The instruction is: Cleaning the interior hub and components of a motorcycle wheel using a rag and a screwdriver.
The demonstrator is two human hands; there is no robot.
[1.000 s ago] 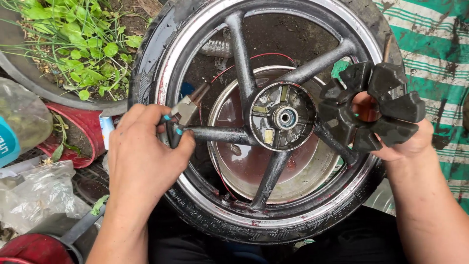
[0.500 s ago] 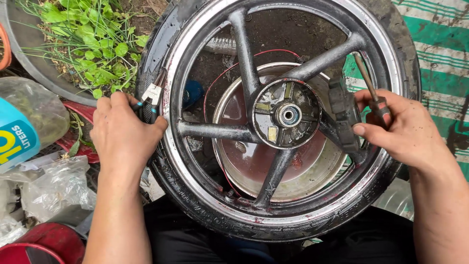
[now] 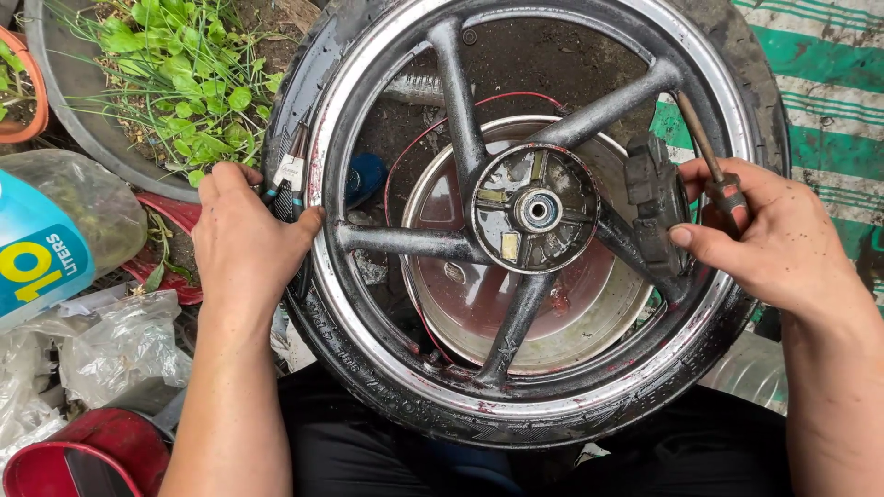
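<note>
1. A motorcycle wheel (image 3: 529, 216) with its tyre on lies flat across the person's lap, seen from straight above. Its axle points up at the camera, and five dark spokes fan out from the hub (image 3: 536, 210) at the centre.

2. The left hand (image 3: 244, 241) clamps the left side of the tyre, thumb hooked over the silver rim. This looks like a steadying grip, keeping the wheel from tipping or turning.

3. The same hand's fingers are curled shut around pliers (image 3: 287, 179) with dark handles. The pliers lie along the tyre, long axis nearly upright in the picture, tip pointing away from the person.

4. The right hand (image 3: 769, 235) rests on the right side of the rim, fingers closed around a screwdriver (image 3: 714, 166). Its shaft runs up and slightly left, tip towards a spoke.

5. The right thumb reaches towards a black rubber damper block (image 3: 654, 198), which sits between two spokes just right of the hub.

6. Around it: a planter of green weeds (image 3: 175, 74) upper left, plastic bags (image 3: 120, 350) lower left, and a striped green-and-white tarp (image 3: 829, 83) on the right.
</note>
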